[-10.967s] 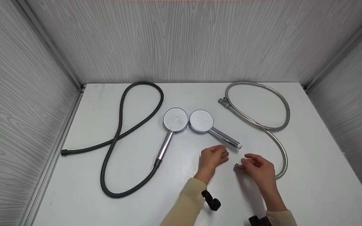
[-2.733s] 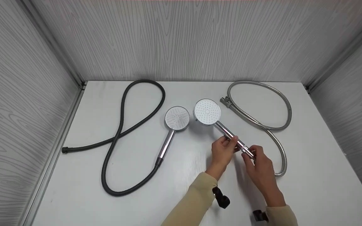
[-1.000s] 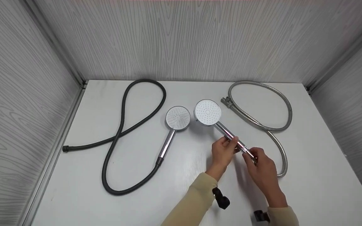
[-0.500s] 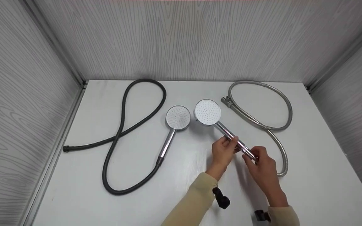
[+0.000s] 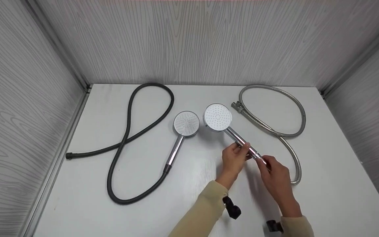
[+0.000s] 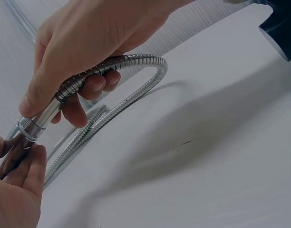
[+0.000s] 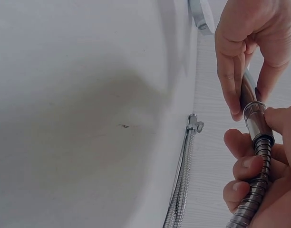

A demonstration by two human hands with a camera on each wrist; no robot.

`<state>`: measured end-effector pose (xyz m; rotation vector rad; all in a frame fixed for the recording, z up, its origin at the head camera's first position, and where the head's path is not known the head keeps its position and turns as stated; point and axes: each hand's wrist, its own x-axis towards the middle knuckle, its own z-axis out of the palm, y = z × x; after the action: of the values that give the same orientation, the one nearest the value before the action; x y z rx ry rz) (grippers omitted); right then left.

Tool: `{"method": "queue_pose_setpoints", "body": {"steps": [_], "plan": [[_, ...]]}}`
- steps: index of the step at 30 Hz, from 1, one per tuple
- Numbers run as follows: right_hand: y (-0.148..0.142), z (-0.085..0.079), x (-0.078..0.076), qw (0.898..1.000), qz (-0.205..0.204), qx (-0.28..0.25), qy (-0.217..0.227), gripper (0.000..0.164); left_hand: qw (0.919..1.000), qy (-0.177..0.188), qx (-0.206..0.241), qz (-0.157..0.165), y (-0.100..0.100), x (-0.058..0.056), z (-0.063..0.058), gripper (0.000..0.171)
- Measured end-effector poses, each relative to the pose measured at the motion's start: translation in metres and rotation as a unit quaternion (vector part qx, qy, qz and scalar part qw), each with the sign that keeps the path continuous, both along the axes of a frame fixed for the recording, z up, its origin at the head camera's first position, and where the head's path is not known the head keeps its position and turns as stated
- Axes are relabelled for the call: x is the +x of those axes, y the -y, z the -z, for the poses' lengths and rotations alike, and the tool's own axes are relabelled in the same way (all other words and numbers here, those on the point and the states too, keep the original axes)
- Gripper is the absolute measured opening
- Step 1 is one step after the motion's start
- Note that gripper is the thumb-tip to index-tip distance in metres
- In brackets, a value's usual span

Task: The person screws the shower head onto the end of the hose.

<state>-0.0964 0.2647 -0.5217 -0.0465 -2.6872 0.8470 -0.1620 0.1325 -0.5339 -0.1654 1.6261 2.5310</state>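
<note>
My left hand [image 5: 234,159] pinches the chrome handle of a shower head [image 5: 218,117], its round white nozzle face turned up, raised over the table. Curled around the end of the silver metal shower hose [image 5: 295,161] is my right hand [image 5: 276,177]. In the right wrist view the hose's chrome connector nut [image 7: 257,124] sits in line against the handle end, with the thumb on the nut and several fingers around the ribbed hose [image 7: 252,199]. The left wrist view has both hands meeting at the joint, the hose [image 6: 145,59] bending away behind.
Left of the held shower head lies a second shower head [image 5: 186,123], fitted to a black hose [image 5: 109,177] looped across the left of the white table [image 5: 87,210]. The silver hose's far end fitting [image 5: 237,107] lies toward the back. Grey wood-grain panels [image 5: 189,42] enclose three sides.
Since the oldest frame, the shower head has been lifted and the silver hose end brought to its handle. In the last second, my right thumb and fingers have shifted on the connector nut.
</note>
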Motion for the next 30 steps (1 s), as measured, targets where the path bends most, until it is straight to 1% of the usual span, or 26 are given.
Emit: {"method": "queue_pose_setpoints", "body": {"steps": [5,9,13,17,21,24,28,30], "plan": [[-0.0004,0.0003,-0.0004,1.000,-0.002,-0.009,0.013,0.036,1.0000,0.004,-0.001,0.004,0.0005,0.0002,0.0001,0.021],[-0.0006,-0.0008,-0.0003,1.000,-0.004,-0.003,0.012,0.030,1.0000,0.003,0.006,0.006,0.0008,-0.0004,-0.0001,0.021],[-0.0005,-0.0013,-0.0003,1.000,-0.005,0.007,0.001,0.023,1.0000,0.004,0.009,0.001,0.0002,-0.0006,-0.0012,0.021],[-0.0002,-0.0017,-0.0005,1.000,0.000,0.006,-0.003,0.024,0.9999,0.004,0.015,0.000,-0.0009,-0.0001,-0.0025,0.021],[-0.0001,-0.0023,-0.0002,1.000,0.005,-0.005,0.007,0.033,0.9998,0.006,0.020,-0.001,-0.0017,0.0005,-0.0028,0.021],[-0.0006,-0.0025,-0.0001,1.000,0.001,-0.006,0.005,0.038,0.9997,0.009,0.023,-0.002,-0.0016,0.0006,-0.0031,0.021],[-0.0001,-0.0015,0.0000,1.000,-0.004,-0.005,0.003,0.032,0.9996,0.010,0.028,-0.002,-0.0002,0.0005,-0.0024,0.020],[0.0004,-0.0014,0.0003,1.000,-0.004,-0.005,0.006,0.029,0.9997,0.008,0.023,-0.001,0.0006,0.0003,-0.0023,0.020]]}}
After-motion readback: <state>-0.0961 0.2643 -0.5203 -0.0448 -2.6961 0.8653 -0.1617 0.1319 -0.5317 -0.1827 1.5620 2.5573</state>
